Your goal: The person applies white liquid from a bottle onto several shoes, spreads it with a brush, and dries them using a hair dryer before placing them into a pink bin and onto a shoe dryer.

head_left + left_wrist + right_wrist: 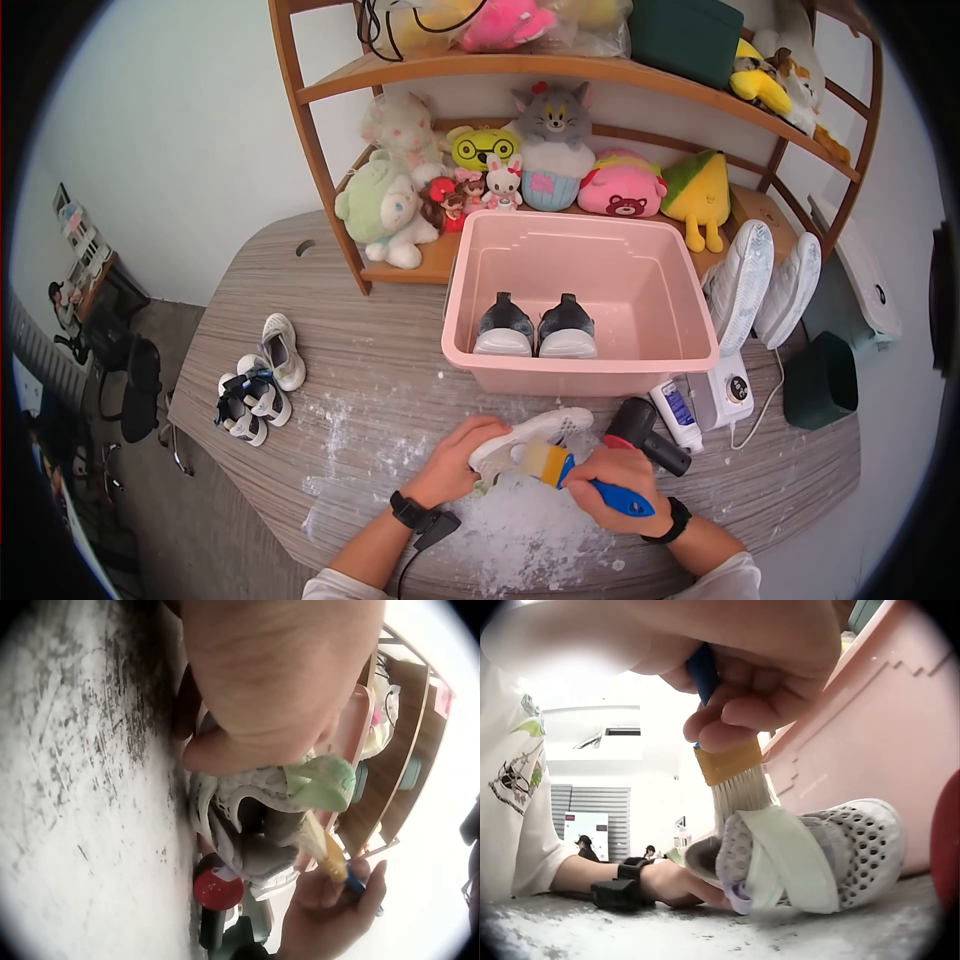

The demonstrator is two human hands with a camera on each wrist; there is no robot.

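A small white perforated shoe with pale green straps lies on its side on the powder-covered table. The left hand grips it by the heel side, thumb and fingers round it, as the left wrist view shows close up. In the right hand is a brush with a blue handle and yellow ferrule. Its pale bristles touch the shoe near its opening in the right wrist view.
Behind the shoe stands a pink bin with two dark-and-white shoes. A red-and-black dryer, a white tube and a white device lie to the right. Small shoes sit at left; shelves of plush toys rise behind.
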